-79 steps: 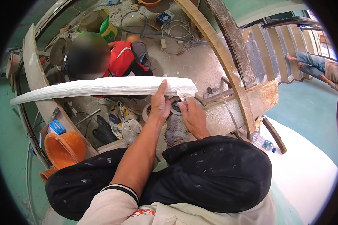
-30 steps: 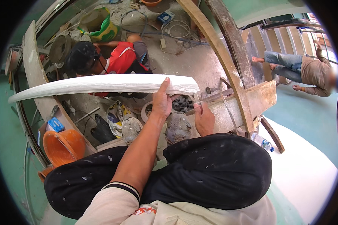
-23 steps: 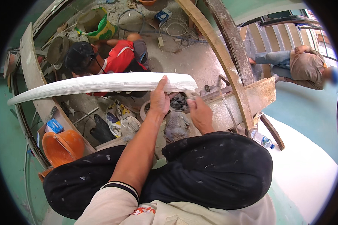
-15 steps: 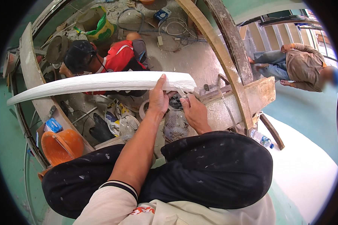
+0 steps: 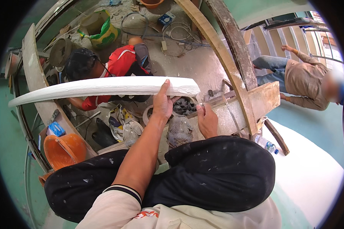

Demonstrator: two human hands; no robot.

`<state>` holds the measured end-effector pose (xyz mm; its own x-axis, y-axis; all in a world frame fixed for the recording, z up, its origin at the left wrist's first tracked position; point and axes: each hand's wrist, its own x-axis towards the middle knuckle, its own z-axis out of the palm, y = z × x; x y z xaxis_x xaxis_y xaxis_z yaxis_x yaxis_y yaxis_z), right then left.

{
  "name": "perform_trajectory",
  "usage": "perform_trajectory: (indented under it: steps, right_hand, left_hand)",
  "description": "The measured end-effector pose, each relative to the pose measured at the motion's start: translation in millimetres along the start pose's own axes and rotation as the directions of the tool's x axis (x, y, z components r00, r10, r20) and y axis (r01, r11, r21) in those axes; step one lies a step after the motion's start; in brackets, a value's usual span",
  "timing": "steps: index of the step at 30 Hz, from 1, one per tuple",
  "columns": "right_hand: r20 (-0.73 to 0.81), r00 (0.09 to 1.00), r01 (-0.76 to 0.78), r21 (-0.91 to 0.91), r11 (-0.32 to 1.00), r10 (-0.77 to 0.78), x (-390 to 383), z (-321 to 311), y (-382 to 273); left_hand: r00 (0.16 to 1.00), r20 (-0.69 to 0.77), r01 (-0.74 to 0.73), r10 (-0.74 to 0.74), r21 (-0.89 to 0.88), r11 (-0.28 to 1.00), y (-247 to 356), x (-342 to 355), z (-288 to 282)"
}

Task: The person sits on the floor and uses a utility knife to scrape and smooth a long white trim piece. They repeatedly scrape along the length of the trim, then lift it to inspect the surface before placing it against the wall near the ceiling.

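A long white strip of plaster-like moulding [image 5: 99,86], ridged along its near edge, stretches across in front of me. My left hand [image 5: 163,105] is closed around it near its right end, thumb on top. Just below that rough end, my right hand [image 5: 208,121] grips a small thin-bladed tool [image 5: 199,100], perhaps a knife or scraper. Its tip comes close to the strip's lower right corner; whether they touch I cannot tell. Beneath my hands are a round tub with dark scraps [image 5: 184,106] and a clear plastic-wrapped bundle [image 5: 179,131].
Below the strip crouches a co-worker in red [image 5: 122,61]. Another person [image 5: 304,76] is at the right. Wooden planks [image 5: 233,72] frame the right side; a long board [image 5: 36,72] runs along the left. An orange bucket [image 5: 65,150] and a plastic bottle [image 5: 266,144] flank my knees.
My right hand has moved down and right, drawing the blade away from the strip's end. The strip is slightly lower. The person at the right has shifted, with an arm raised.
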<state>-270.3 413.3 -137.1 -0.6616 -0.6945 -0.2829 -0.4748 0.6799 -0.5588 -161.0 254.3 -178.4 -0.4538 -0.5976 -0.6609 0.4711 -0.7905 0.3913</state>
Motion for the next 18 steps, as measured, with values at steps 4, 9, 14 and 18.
perform_trajectory:
  steps: [4,9,14,18]
  right_hand:
    - [0.062,0.986,0.155,0.045,0.987,-0.157,12.7,14.5,-24.3]
    - [0.017,0.999,-0.035,-0.044,0.998,0.036,5.2,7.2,4.7]
    - [0.121,0.984,0.133,-0.003,0.991,-0.132,8.6,15.6,-25.2]
    - [-0.051,0.995,-0.083,0.035,0.996,0.085,3.8,8.2,-2.7]
  left_hand:
    - [1.000,0.007,0.000,0.000,0.019,1.000,-2.2,2.0,-3.0]
    - [1.000,-0.004,0.020,-0.020,-0.007,1.000,-2.3,1.0,-2.1]
    - [1.000,0.010,0.016,-0.016,0.018,1.000,-0.9,2.5,-4.9]
    - [1.000,0.005,0.005,-0.005,0.012,1.000,2.0,1.5,1.2]
